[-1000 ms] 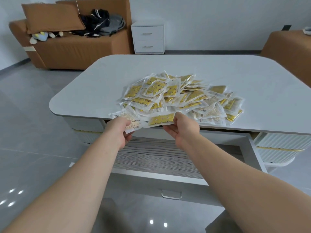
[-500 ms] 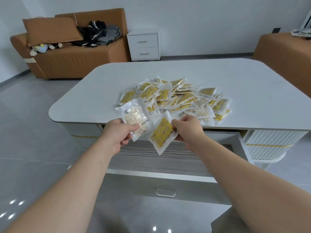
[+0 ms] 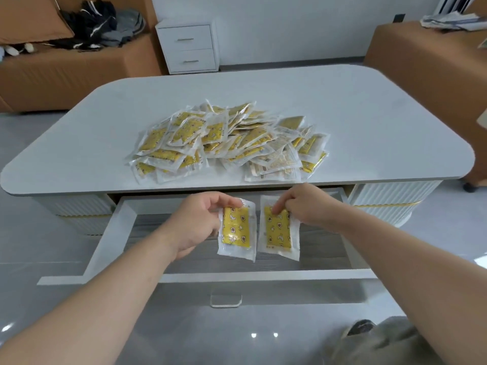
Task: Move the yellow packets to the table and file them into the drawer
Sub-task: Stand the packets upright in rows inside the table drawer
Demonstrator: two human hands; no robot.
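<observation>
A heap of yellow packets (image 3: pixel 226 143) in clear wrappers lies near the front edge of the white table (image 3: pixel 369 122). Below that edge the drawer (image 3: pixel 116 227) stands pulled out, its bottom lined with grey stripes. My left hand (image 3: pixel 195 222) pinches one yellow packet (image 3: pixel 235 229) by its top, hanging upright over the drawer. My right hand (image 3: pixel 305 206) pinches a second yellow packet (image 3: pixel 278 230) the same way, right beside the first. Both packets hang side by side, nearly touching.
A white two-drawer cabinet (image 3: pixel 188 48) stands against the far wall. A brown sofa (image 3: pixel 66 67) with dark clothes is at the back left, another brown seat (image 3: pixel 421 56) at the right. The drawer's handle (image 3: pixel 226 300) juts towards me. A grey-clad knee (image 3: pixel 390 343) shows bottom right.
Both hands have come down from the table's edge to over the open drawer, each carrying one packet. The packets now hang upright and side by side.
</observation>
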